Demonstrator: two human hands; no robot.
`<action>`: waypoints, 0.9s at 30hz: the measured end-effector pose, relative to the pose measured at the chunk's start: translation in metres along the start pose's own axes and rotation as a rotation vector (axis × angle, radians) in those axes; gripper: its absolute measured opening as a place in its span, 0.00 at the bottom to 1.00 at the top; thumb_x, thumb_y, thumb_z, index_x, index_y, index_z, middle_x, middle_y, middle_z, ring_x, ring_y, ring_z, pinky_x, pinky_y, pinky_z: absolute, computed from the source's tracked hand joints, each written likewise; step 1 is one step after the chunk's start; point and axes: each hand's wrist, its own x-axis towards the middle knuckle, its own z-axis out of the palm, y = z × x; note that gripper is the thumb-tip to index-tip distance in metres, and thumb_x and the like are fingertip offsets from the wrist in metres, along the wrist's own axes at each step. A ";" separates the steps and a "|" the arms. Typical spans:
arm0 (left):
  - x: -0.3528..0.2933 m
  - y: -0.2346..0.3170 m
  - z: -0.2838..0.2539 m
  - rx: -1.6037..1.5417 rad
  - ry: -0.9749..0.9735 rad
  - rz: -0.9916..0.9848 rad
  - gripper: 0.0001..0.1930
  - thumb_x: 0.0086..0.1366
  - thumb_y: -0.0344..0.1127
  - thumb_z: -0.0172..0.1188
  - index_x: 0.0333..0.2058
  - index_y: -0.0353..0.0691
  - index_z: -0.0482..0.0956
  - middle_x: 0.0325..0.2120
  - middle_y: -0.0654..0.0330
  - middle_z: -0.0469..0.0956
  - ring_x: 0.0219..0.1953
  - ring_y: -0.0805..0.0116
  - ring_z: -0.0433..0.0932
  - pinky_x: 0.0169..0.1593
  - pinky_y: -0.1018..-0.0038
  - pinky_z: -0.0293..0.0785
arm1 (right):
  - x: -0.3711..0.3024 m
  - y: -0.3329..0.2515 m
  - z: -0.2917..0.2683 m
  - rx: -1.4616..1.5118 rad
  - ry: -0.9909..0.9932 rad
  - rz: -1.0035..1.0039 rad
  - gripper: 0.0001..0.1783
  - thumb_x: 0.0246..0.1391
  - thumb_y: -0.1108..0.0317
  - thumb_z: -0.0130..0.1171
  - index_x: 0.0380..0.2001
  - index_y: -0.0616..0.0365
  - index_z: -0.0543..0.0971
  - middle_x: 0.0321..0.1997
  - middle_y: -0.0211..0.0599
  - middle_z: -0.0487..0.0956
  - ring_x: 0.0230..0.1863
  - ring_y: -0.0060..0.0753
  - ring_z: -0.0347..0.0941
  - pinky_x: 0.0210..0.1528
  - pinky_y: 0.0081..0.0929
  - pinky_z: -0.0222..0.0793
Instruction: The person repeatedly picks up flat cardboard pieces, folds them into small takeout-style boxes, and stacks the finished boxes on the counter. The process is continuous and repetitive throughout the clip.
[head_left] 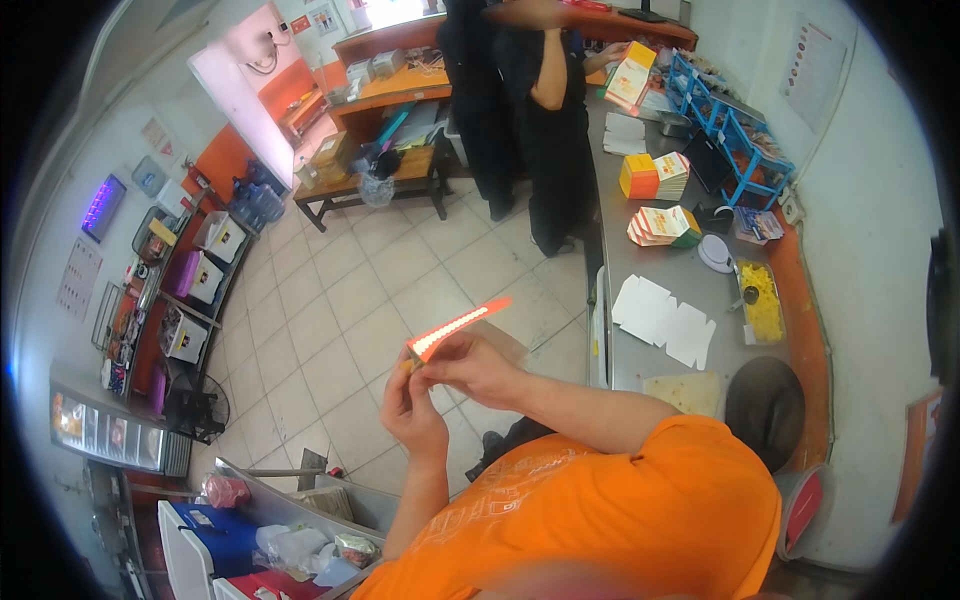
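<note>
Above the tiled floor, my two hands meet around a thin orange cardboard piece (465, 322) with a bright white patterned band, seen nearly edge-on. It looks like part of a folded carton, though its full shape is hidden. My left hand (412, 408) pinches its lower left corner from below. My right hand (478, 368) grips the near side, with fingers closed close to the left fingertips. To the right, on the metal counter, lie unfolded white carton blanks (663, 318) and stacks of printed yellow, white and green cartons (660, 226).
A person in dark clothes (553, 130) stands at the counter's far end, holding a yellow-and-white carton (631, 78). Beside the wall are a tray of yellow food (762, 302) and blue racks (752, 155). A wooden bench (400, 180) stands behind; coolers (205, 535) sit at lower left.
</note>
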 end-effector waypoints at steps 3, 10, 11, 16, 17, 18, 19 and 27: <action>0.000 0.007 -0.003 0.102 -0.022 0.155 0.11 0.74 0.23 0.59 0.51 0.24 0.82 0.60 0.39 0.79 0.58 0.55 0.82 0.58 0.67 0.80 | -0.001 -0.005 0.010 -0.030 -0.005 -0.023 0.14 0.68 0.73 0.62 0.55 0.59 0.80 0.52 0.33 0.82 0.54 0.26 0.77 0.58 0.31 0.74; -0.009 0.019 -0.003 0.166 0.092 0.356 0.11 0.70 0.19 0.62 0.50 0.28 0.83 0.63 0.35 0.76 0.62 0.47 0.80 0.59 0.63 0.79 | -0.012 -0.019 0.036 -0.185 -0.026 -0.027 0.14 0.70 0.70 0.61 0.56 0.60 0.79 0.53 0.33 0.82 0.55 0.25 0.77 0.60 0.29 0.74; -0.010 0.019 -0.003 0.157 0.102 0.396 0.11 0.69 0.19 0.63 0.49 0.28 0.83 0.63 0.35 0.75 0.62 0.46 0.80 0.59 0.63 0.79 | -0.013 -0.016 0.041 -0.218 -0.010 -0.051 0.14 0.70 0.70 0.61 0.56 0.60 0.79 0.53 0.33 0.82 0.55 0.25 0.77 0.60 0.29 0.74; -0.007 0.013 -0.014 0.431 0.048 0.414 0.15 0.68 0.20 0.64 0.53 0.31 0.82 0.60 0.38 0.78 0.61 0.48 0.80 0.61 0.62 0.78 | -0.016 0.003 0.046 -0.280 0.031 -0.088 0.15 0.73 0.65 0.57 0.55 0.62 0.79 0.52 0.32 0.81 0.55 0.23 0.76 0.61 0.28 0.73; -0.007 0.011 -0.017 0.402 0.045 0.416 0.17 0.68 0.20 0.64 0.55 0.31 0.80 0.60 0.39 0.78 0.61 0.49 0.80 0.61 0.62 0.78 | -0.017 0.006 0.044 -0.252 0.050 -0.042 0.15 0.74 0.63 0.56 0.55 0.62 0.79 0.52 0.32 0.81 0.55 0.22 0.76 0.61 0.28 0.73; -0.008 0.009 -0.019 0.309 0.024 0.371 0.18 0.69 0.20 0.64 0.57 0.31 0.79 0.60 0.40 0.78 0.60 0.51 0.80 0.61 0.62 0.77 | -0.019 0.009 0.041 -0.170 0.027 -0.030 0.16 0.74 0.62 0.55 0.55 0.62 0.79 0.52 0.32 0.81 0.55 0.22 0.76 0.61 0.27 0.73; -0.008 0.008 -0.020 0.191 0.020 0.346 0.20 0.69 0.21 0.64 0.59 0.31 0.77 0.60 0.42 0.78 0.59 0.52 0.80 0.62 0.63 0.77 | -0.021 0.011 0.038 -0.098 0.033 0.007 0.16 0.75 0.61 0.55 0.55 0.62 0.78 0.52 0.32 0.80 0.55 0.22 0.75 0.61 0.27 0.73; -0.024 0.003 -0.041 0.021 -0.194 -0.277 0.27 0.75 0.27 0.60 0.69 0.34 0.64 0.59 0.53 0.76 0.58 0.65 0.78 0.62 0.68 0.76 | -0.030 -0.008 0.000 -1.051 -0.009 -0.080 0.16 0.73 0.58 0.57 0.53 0.56 0.79 0.49 0.29 0.81 0.52 0.24 0.75 0.54 0.33 0.74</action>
